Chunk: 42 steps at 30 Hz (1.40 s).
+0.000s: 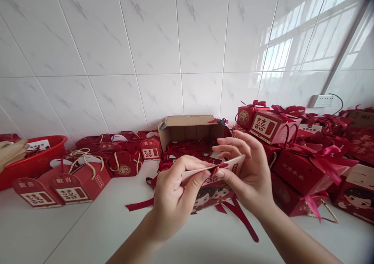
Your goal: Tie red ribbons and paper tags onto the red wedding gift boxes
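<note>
A red gift box [214,197] with cartoon faces stands in front of me on the white table. My left hand [175,195] is closed on the left side of its pale top flap [236,163], thumb in front and fingers behind. My right hand [251,174] pinches at the middle of the same edge; its other fingers are raised and curled behind the flap. Between the two thumb tips shows a small dark red ribbon piece [222,165] with a tiny gold bit by it. Loose red ribbons [242,219] stick out around the box.
Behind stands an open cardboard carton [189,120] with red ribbons in front. Finished-looking red boxes with rope handles [82,180] sit left, near a red basin [60,145]. Several ribbon-tied boxes [306,168] are stacked right. A tiled wall [157,41] with a power socket [321,100] closes the back.
</note>
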### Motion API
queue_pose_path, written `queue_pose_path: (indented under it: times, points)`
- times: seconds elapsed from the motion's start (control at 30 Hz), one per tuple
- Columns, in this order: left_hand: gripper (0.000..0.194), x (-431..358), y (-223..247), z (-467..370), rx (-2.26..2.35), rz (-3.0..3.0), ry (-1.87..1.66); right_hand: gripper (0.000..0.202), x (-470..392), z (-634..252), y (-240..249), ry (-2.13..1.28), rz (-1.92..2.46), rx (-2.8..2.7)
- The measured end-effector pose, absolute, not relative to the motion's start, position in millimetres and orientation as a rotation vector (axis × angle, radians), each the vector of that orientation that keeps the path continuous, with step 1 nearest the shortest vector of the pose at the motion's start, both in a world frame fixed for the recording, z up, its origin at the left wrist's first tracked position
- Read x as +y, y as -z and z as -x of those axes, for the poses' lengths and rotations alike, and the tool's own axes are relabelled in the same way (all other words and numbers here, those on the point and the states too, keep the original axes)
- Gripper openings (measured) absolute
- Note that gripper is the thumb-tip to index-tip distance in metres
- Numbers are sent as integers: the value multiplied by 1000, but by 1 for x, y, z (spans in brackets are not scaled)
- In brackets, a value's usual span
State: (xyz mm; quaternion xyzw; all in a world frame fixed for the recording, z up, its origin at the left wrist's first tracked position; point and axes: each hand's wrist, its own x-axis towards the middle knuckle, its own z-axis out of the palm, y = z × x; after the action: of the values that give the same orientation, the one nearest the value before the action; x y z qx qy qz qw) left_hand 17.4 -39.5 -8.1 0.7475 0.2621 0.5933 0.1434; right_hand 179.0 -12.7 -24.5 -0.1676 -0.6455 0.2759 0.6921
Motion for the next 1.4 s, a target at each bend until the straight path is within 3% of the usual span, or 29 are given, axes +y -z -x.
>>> queue_pose_path:
  times: [0.13,0.27,0.4,0.47,0.63,0.73,0.87,1.0,1.17,1.4]
  points:
    - [11,-40,10,-15,803,-2205,-1583,22,-14,-178,24,-759,503,-1434]
    - [48,-38,5,-10,1259,-2208,-1383,25,-12,-182,21,-674,601,-1312]
    - [22,-33,-6,5,1461,-2182,-1182,27,-6,-188,19,-664,623,-1259]
    - [22,-32,-13,19,1406,-2201,-1066,26,-4,-190,19,-628,627,-1295]
    - [10,-38,-29,47,1016,-2083,-1443,19,-4,-192,21,-391,418,-1660]
    - [10,-46,-29,42,830,-1901,-1547,18,-9,-189,21,-178,191,-1875]
    - [38,-57,-24,21,924,-1668,-1554,19,-18,-186,19,31,55,-1991]
    - [7,-59,-25,17,986,-2016,-1308,23,-19,-188,18,109,55,-2016]
    - [26,-54,-26,24,904,-2280,-1173,21,-15,-189,19,100,55,-1978]
    - [14,-54,-18,12,977,-2083,-1189,17,-17,-192,16,117,103,-1940]
